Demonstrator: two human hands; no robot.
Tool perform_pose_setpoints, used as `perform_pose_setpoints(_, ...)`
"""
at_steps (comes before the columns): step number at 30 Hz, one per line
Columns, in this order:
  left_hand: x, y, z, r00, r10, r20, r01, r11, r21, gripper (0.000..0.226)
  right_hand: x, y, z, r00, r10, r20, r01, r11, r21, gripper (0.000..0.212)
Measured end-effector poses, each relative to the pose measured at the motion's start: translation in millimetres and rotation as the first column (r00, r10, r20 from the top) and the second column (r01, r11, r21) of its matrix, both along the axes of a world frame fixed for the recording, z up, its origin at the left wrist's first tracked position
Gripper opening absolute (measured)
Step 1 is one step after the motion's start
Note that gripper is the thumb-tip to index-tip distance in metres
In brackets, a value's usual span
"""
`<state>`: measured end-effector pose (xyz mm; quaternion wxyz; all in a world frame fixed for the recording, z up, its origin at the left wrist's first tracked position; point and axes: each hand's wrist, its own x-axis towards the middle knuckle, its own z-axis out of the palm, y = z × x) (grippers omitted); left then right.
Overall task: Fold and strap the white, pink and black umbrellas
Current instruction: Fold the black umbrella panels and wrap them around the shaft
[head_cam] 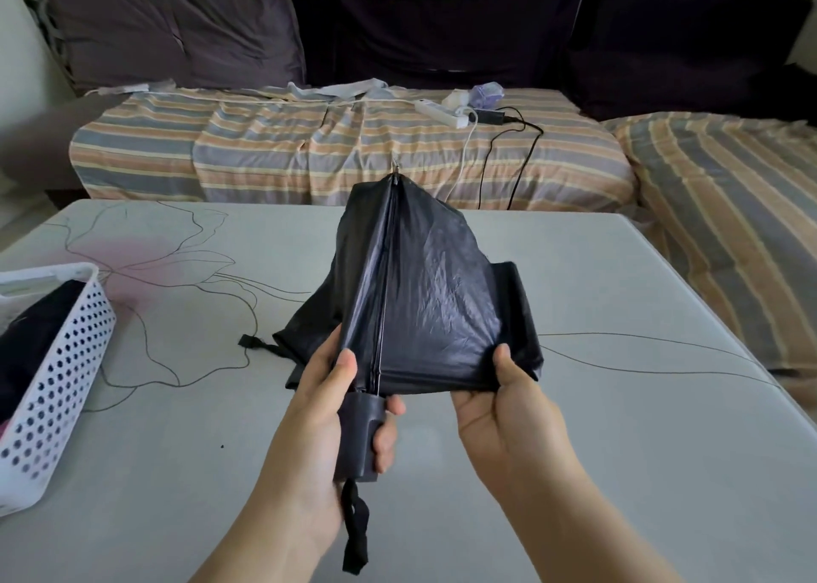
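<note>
Head view looks down on both hands holding the black umbrella point(415, 299) above the pale surface point(619, 405). Left hand point(336, 410) is curled round the dark handle point(360, 439), thumb lying up along the canopy's near edge, fingers wrapped behind and showing at the handle's right side. A black wrist loop point(355, 525) hangs from the handle's end, below that hand. Right hand point(504, 405) pinches the lower right corner of the canopy fabric, thumb on top, pulling one panel out flat to the side. From the hands the umbrella points away, its tip point(398, 169) at the far end. A closing strap point(250, 342) trails out to the left of the left hand. Farther left of both hands, a white perforated basket point(62, 361) sits on the surface with something dark inside. Beyond the hands is a sofa with a striped cover point(265, 149).
</note>
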<state>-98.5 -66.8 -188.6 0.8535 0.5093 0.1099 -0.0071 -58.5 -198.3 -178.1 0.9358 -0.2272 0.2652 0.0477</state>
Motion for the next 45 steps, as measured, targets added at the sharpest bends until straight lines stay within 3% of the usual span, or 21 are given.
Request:
perform_pose_setpoints(5, -1.8, -0.2, 3.4, 0.996, -0.093, 0.011, 0.093, 0.993, -0.076, 0.027, 2.9, -7.1, 6.7, 0.992, 0.062, 0.110, -0.050, 0.993, -0.103, 0.019)
perform_pose_setpoints(9, -2.2, 0.3, 5.3, 0.986, -0.153, 0.065, 0.152, 0.988, 0.018, 0.033, 1.9, -13.8, 14.9, 0.977, 0.113, 0.182, -0.086, 0.985, -0.148, 0.020)
perform_pose_setpoints(12, -2.6, 1.0, 6.1, 0.990, -0.115, 0.081, 0.109, 0.991, 0.072, 0.033, -7.9, -11.6, 10.8, 0.951, 0.275, 0.144, -0.226, 0.931, -0.288, 0.024)
perform_pose_setpoints(15, 0.1, 1.0, 4.6, 0.998, -0.022, 0.051, 0.015, 0.993, 0.117, 0.029, -16.4, -6.9, -3.0, 0.901, 0.410, -0.141, -0.415, 0.720, -0.556, 0.024)
perform_pose_setpoints(17, 1.8, 1.1, 2.7, 0.999, 0.041, 0.035, -0.046, 0.986, 0.160, 0.026, -13.8, -11.2, -12.9, 0.920, 0.265, -0.288, -0.391, 0.618, -0.682, 0.032)
perform_pose_setpoints(19, 1.7, 1.1, 0.8, 0.997, 0.077, 0.031, -0.082, 0.973, 0.217, 0.027, -9.7, -19.4, -13.1, 0.982, 0.020, -0.186, -0.164, 0.573, -0.803, 0.036)
perform_pose_setpoints(20, 1.2, 0.9, 0.0, 0.996, 0.082, 0.035, -0.088, 0.966, 0.242, 0.028, -11.1, -21.7, -5.3, 0.999, -0.053, 0.007, 0.031, 0.473, -0.881, 0.036)
perform_pose_setpoints(21, 0.8, 0.6, -0.9, 0.996, 0.081, 0.038, -0.088, 0.959, 0.269, 0.030, -12.3, -21.6, 3.7, 0.964, -0.019, 0.265, 0.260, 0.285, -0.923, 0.036)
perform_pose_setpoints(22, 0.3, -0.3, -2.2, 0.996, 0.077, 0.036, -0.084, 0.953, 0.293, 0.032, -12.7, -20.6, 11.3, 0.876, 0.141, 0.461, 0.450, 0.104, -0.887, 0.036)
perform_pose_setpoints(23, -0.8, -2.1, -2.6, 0.997, 0.067, 0.030, -0.073, 0.947, 0.312, 0.033, -11.6, -17.8, 16.1, 0.777, 0.351, 0.523, 0.557, 0.004, -0.830, 0.035)
perform_pose_setpoints(25, -4.4, -7.5, -3.1, 0.999, 0.028, 0.015, -0.031, 0.940, 0.339, 0.034, -6.5, -5.9, 17.0, 0.664, 0.683, 0.304, 0.504, -0.109, -0.857, 0.039)
perform_pose_setpoints(28, -13.9, -14.0, -3.2, 0.998, -0.055, -0.018, 0.058, 0.923, 0.380, 0.040, 10.8, -4.3, 2.9, 0.677, 0.736, -0.019, 0.348, -0.343, -0.872, 0.057)
perform_pose_setpoints(32, -22.5, -16.1, -2.0, 0.988, -0.154, -0.015, 0.142, 0.863, 0.485, 0.057, 28.4, -19.7, 3.2, 0.757, 0.652, -0.042, 0.273, -0.374, -0.886, 0.061)
perform_pose_setpoints(35, -23.5, -17.4, 1.2, 0.979, -0.203, 0.014, 0.169, 0.849, 0.500, 0.051, 32.7, -19.4, 6.7, 0.761, 0.649, -0.011, 0.299, -0.366, -0.882, 0.060)
perform_pose_setpoints(39, -21.3, -19.5, 4.9, 0.974, -0.221, 0.051, 0.182, 0.897, 0.403, 0.042, 38.7, -22.2, 11.6, 0.751, 0.659, 0.038, 0.313, -0.305, -0.899, 0.059)
perform_pose_setpoints(42, -15.3, -16.9, 6.3, 0.984, -0.175, 0.037, 0.155, 0.938, 0.310, 0.038, 34.8, -30.1, 15.2, 0.790, 0.593, 0.156, 0.321, -0.184, -0.929, 0.057)
perform_pose_setpoints(45, -6.2, -10.2, 5.9, 0.995, -0.098, 0.018, 0.092, 0.974, 0.207, 0.037, 20.6, -37.9, 8.7, 0.900, 0.340, 0.274, 0.302, -0.031, -0.953, 0.058)
